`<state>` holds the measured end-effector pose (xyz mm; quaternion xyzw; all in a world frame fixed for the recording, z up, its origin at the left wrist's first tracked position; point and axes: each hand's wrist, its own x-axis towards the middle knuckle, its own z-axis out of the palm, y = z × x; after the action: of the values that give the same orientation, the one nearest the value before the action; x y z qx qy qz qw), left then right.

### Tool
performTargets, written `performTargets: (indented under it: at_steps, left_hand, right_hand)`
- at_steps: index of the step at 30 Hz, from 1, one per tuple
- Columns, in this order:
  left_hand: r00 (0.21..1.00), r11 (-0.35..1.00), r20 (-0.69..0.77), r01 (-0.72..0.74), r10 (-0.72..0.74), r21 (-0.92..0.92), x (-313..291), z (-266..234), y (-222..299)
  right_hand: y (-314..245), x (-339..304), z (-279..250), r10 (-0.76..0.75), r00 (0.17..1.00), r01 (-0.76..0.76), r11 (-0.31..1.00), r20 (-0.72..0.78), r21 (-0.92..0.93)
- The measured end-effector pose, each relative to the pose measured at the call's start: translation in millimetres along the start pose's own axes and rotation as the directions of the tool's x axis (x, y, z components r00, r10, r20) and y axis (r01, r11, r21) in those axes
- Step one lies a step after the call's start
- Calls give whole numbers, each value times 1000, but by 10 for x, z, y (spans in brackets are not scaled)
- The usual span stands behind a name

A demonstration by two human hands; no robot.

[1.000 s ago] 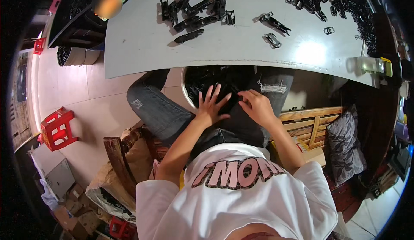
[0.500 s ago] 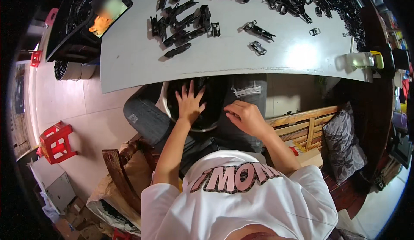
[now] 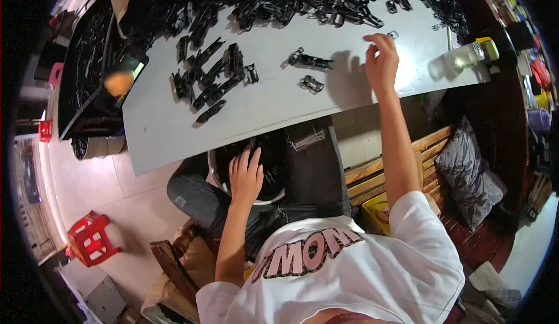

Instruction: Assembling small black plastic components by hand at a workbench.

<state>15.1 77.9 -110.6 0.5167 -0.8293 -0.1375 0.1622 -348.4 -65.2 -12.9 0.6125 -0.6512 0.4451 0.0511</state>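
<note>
We've got our left hand (image 3: 246,175) over the tub (image 3: 272,200) just below centre, fingers slightly spread at the black parts (image 3: 272,169) inside; can't tell if it's gripping one. Our right hand (image 3: 382,62) is above the table (image 3: 174,137), upper right, fingers bent, can't tell if pinching anything, with a small clip (image 3: 392,34) right by it.

Garment: white T-shirt (image 3: 361,271), short-sleeved, creased; pink block lettering (image 3: 314,254) with dark outline across the chest. Trousers: dark grey-black jeans (image 3: 317,175), pale frayed patch (image 3: 307,140) on the right leg. Left hand (image 3: 246,178) and right hand (image 3: 382,64): bare, as are both forearms.
</note>
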Motion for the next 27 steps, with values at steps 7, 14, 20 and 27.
performTargets:
  at_steps: [7,14,20,27]
  left_hand:
    - [996,991,-76,-60,51,-123,116,-194,107]
    - [957,982,-250,-171,145,-86,300,-581,169]
    - [850,999,-526,-3,-15,-33,802,-1019,51]
    - [886,978,-425,207,-184,8,934,-1034,-104]
  right_hand:
    - [802,430,-114,6,1000,-16,936,-29,-350]
    - [563,163,-67,3,983,47,962,185,-267]
    - [90,-173,-172,-145,970,164,983,194,-87]
    - [19,-146,-22,106,979,-42,943,176,-330]
